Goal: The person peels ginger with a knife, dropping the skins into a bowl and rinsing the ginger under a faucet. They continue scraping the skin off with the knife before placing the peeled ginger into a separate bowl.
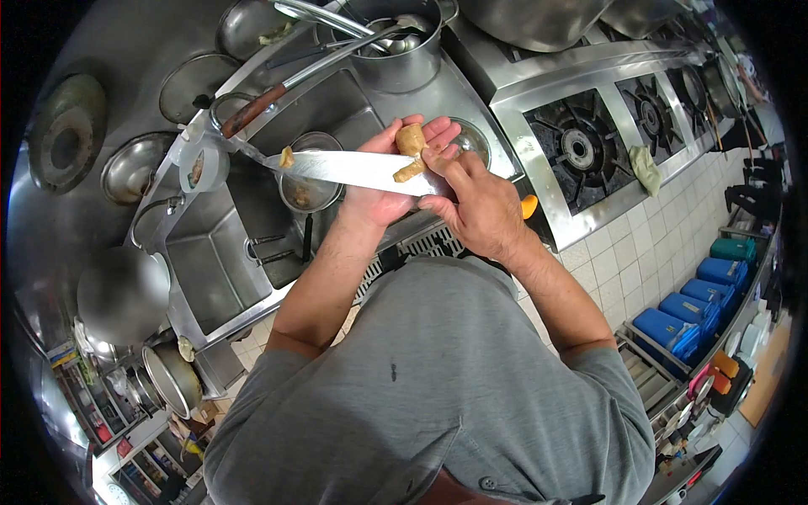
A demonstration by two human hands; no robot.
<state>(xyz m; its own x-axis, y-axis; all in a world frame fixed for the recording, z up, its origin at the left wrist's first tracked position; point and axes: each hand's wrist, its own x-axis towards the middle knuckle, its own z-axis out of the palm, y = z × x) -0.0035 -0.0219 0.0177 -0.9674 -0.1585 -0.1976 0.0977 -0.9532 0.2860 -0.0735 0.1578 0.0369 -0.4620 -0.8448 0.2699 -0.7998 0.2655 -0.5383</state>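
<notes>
My left hand (374, 206), palm up with its fingers stretched, cradles a knobbly tan piece of ginger (411, 140) against its thumb. In front of that palm lies the broad blade of a kitchen knife (337, 168), its tip pointing left. My right hand (484, 202) grips the knife at its heel, thumb and forefinger close to the ginger. The knife's yellow-orange handle end (528, 206) shows beyond this hand. Tan scraps of ginger (287, 157) cling to the blade. Below the blade, a round metal pan (310, 204) with a dark handle holds water and brownish bits.
A steel double sink (215, 269) with a faucet (156, 206) lies ahead and left. Behind it stand a tall pot (400, 63) with utensils and a white container (204, 167). Gas burners (577, 148) are at right. Blue bins (665, 330) line the right.
</notes>
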